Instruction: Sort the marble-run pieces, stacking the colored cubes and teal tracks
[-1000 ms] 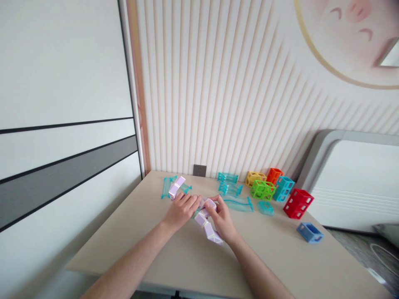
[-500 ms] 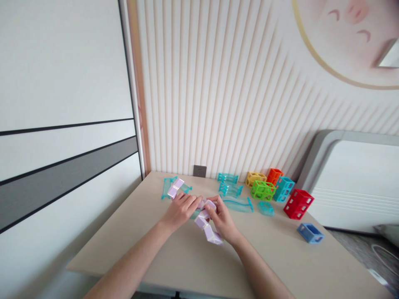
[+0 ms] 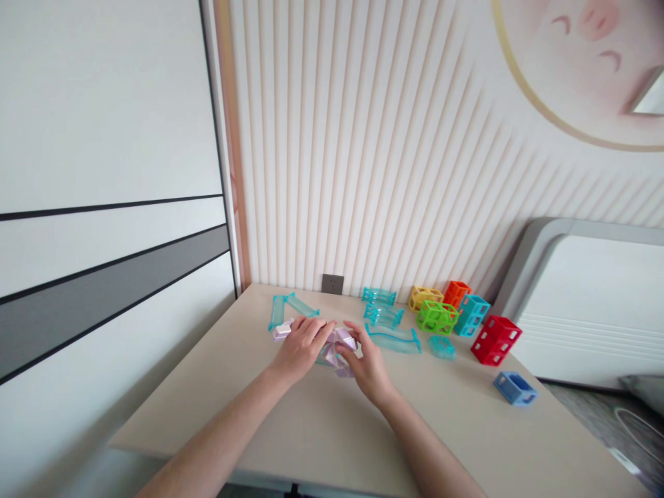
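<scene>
Counting from the left of the dark wall socket [image 3: 333, 284], two teal pieces [image 3: 278, 312] meet at an angle on the table [image 3: 249, 408]; below the socket come two hands, one lilac chain [image 3: 342, 337] and one teal sliver [image 3: 322, 357] showing between the hands; to the socket's right lie four teal clumps [image 3: 383, 316], whose separate pieces I cannot count, then six open-framed blocks: one yellow [image 3: 426, 298], one green [image 3: 437, 317], one orange [image 3: 457, 294], one cyan [image 3: 472, 315], one red [image 3: 496, 339] and, farthest right of the socket and nearest the viewer, one blue [image 3: 515, 388]. Half a second ago the chain's left end stood up over the teal pair; now it lies lower, just beside the left hand [image 3: 301, 348], and the tail that trailed below the right hand [image 3: 371, 363] is folded up between the hands, while the blocks keep their places. The left hand's fingers are curled down closely over the chain; the right hand's thumb and bent fingers pinch it from the other side, little gap left. The chain, held below the socket, has wedge-shaped lilac segments with pale edges, bunched in a crooked cluster, its middle partly hidden by fingers.
</scene>
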A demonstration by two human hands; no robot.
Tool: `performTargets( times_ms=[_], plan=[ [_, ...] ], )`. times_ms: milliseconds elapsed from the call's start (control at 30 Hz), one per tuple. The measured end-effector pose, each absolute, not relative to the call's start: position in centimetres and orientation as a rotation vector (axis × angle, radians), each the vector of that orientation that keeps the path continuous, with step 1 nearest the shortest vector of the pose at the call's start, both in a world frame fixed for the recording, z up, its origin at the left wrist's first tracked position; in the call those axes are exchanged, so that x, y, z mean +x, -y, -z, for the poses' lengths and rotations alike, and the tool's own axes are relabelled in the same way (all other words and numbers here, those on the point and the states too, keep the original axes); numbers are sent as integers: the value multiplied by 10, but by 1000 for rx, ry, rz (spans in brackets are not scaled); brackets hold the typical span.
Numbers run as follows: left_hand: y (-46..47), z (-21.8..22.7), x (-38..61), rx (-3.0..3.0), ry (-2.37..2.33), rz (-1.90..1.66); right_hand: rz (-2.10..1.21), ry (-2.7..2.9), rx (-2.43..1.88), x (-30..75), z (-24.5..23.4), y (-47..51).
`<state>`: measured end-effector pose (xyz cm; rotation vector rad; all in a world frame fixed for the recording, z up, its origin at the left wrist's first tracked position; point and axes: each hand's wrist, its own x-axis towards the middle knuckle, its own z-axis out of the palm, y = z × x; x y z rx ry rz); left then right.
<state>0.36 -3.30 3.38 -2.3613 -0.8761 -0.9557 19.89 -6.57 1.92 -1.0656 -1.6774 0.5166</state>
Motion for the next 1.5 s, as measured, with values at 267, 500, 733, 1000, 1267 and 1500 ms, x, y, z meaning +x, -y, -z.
performTargets(
  times_ms=[267,500,733,1000,1267,1500],
  plan=[
    [37,-34,10,-2406,929,1093,-101,1962,-968,211,-27,62],
    [39,-38,9,-2513,848,1234,155,2082,-762,216,-38,66],
    [35,-38,-1,-2536,770,1169,140,2122,-754,214,-42,72],
    [31,-50,-12,-2561,651,1067,37,2089,-781,216,-42,73],
    [33,-55,-20,-2777,556,818,-62,2498,-780,229,-91,80],
    [40,-56,-15,-2875,639,915,-560,2486,-910,227,-120,76]
  ],
)
